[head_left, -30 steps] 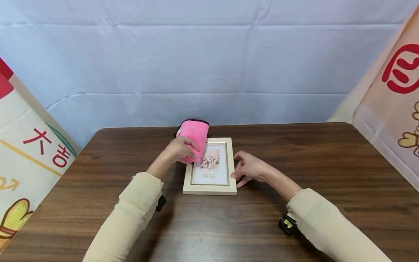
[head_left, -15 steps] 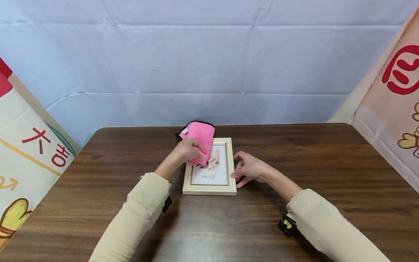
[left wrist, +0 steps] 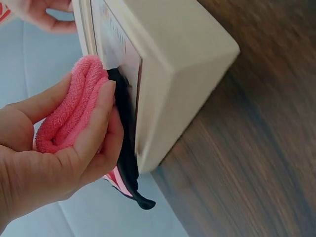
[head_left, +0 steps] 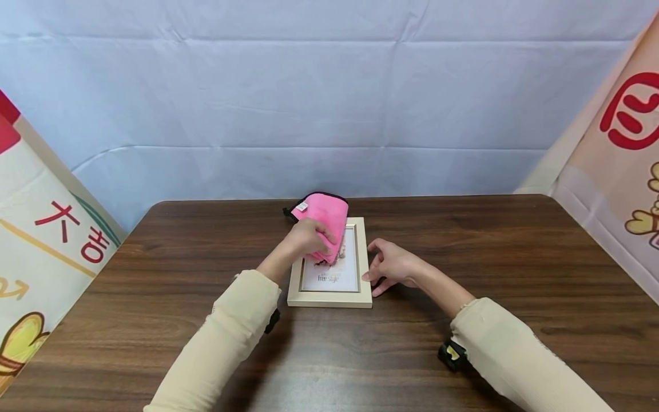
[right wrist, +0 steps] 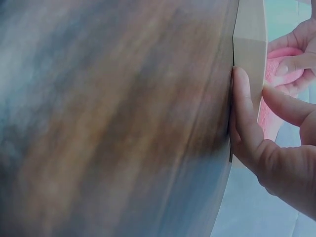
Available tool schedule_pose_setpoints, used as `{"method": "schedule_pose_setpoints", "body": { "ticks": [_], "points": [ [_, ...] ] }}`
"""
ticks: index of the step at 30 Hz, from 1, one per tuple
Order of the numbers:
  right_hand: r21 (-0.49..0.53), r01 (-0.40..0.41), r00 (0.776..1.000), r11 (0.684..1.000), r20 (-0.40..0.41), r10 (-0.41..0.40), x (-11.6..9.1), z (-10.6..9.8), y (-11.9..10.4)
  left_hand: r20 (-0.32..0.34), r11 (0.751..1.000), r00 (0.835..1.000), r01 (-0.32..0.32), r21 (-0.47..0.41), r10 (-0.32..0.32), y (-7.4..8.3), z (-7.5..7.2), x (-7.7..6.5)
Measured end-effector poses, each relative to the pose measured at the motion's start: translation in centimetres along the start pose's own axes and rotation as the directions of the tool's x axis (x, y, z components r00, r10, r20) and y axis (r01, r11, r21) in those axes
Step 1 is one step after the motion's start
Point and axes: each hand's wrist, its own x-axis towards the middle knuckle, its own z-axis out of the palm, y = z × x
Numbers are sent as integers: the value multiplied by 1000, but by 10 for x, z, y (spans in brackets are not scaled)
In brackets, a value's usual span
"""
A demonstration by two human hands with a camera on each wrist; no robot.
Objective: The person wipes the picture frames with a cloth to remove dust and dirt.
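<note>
A cream picture frame lies flat on the wooden table, showing a floral print lettered "free style". Across its upper left part stretches a pink cloth with black trim and a white tag. My left hand grips this cloth; in the left wrist view the plush cloth is bunched between thumb and fingers, its black edge against the picture. At the frame's right side, my right hand holds the edge. The right wrist view has fingertips along the frame's side wall and the thumb at its top edge.
The brown table reaches back to a pale blue cloth backdrop. Printed hangings flank it, one on the left and a pinkish one on the right. A black wrist device sits under the right sleeve.
My left hand has slid the pink cloth rightward across the frame, covering more of the floral print. The right hand and the frame have stayed in place.
</note>
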Motion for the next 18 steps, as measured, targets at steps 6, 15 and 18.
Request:
{"method": "schedule_pose_setpoints", "body": {
  "ticks": [6, 15, 18],
  "points": [
    [7, 3, 1000, 1000, -3, -3, 0, 0, 1, 43, 1000, 999, -14, -21, 15, 9, 12, 2],
    [11, 1, 1000, 1000, -1, -1, 0, 1, 0, 61, 999, 998, -34, 9, 34, 18, 20, 4],
    [10, 1, 1000, 1000, -5, -1, 0, 0, 0, 76, 999, 997, -24, -23, 26, 17, 20, 3]
  ]
}}
